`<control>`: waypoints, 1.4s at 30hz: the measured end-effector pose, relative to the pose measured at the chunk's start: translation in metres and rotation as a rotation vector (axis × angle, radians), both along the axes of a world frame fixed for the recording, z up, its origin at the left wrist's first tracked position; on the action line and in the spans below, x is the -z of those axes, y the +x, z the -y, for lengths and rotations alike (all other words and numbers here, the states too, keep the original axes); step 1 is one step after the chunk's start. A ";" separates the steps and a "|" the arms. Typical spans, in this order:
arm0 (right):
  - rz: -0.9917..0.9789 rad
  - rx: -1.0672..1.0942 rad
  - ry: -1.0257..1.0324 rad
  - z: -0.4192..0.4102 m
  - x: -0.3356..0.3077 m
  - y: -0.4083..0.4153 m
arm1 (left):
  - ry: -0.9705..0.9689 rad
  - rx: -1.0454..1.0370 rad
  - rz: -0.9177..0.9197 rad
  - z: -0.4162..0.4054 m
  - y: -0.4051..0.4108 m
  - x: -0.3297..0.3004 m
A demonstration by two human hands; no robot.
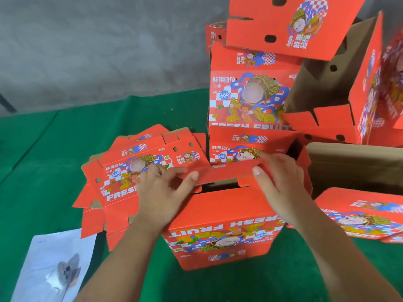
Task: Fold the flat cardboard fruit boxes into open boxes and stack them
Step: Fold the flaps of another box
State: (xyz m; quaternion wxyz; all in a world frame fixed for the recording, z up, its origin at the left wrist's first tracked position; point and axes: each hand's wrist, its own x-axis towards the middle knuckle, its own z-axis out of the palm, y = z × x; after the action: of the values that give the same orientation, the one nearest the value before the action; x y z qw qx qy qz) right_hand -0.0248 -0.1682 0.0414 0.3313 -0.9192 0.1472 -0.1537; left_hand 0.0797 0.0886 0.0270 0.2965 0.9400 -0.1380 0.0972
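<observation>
A red printed fruit box (220, 232) stands in front of me on the green cloth, its near wall facing me with upside-down print. My left hand (161, 192) and my right hand (281, 184) both hold the box's far top flap (226, 173), fingers over its far edge and thumbs on the near side. A dark gap into the box shows under the flap. A pile of flat unfolded boxes (130, 171) lies to the left. A stack of folded boxes (248, 94) rises behind.
More folded boxes (340, 83) lean tilted at the right, brown insides showing. Another printed box (366, 216) lies at the right edge. A white plastic bag (52, 267) lies at the lower left on the green cloth (43, 149). A grey wall stands behind.
</observation>
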 end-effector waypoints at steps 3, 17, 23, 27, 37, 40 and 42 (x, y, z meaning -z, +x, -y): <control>-0.246 -0.119 -0.052 0.003 0.001 0.010 | 0.106 -0.013 -0.193 0.003 -0.001 0.004; -0.472 -0.026 -0.333 0.009 0.000 0.057 | 0.434 -0.072 -0.356 0.021 0.014 -0.001; -0.334 -0.139 -0.106 0.020 0.013 0.056 | -0.086 -0.003 -0.377 0.007 0.018 0.013; -0.224 -0.079 0.530 0.034 0.018 0.049 | -0.517 -0.083 -0.486 0.006 0.013 0.012; -0.092 0.173 1.064 0.045 0.021 0.026 | -1.295 -0.116 -0.828 0.025 -0.014 -0.018; -0.066 0.286 1.187 0.045 -0.003 0.012 | -1.207 0.121 -0.756 0.012 -0.028 -0.033; -0.167 0.252 1.341 0.037 -0.013 -0.004 | -1.224 0.131 -0.848 0.000 -0.028 -0.058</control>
State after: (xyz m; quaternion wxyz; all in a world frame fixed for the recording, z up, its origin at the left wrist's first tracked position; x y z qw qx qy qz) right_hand -0.0285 -0.2057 0.0544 0.7957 -0.5001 0.3416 0.0048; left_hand 0.0519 0.0884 0.0850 0.7995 0.5539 0.0113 -0.2319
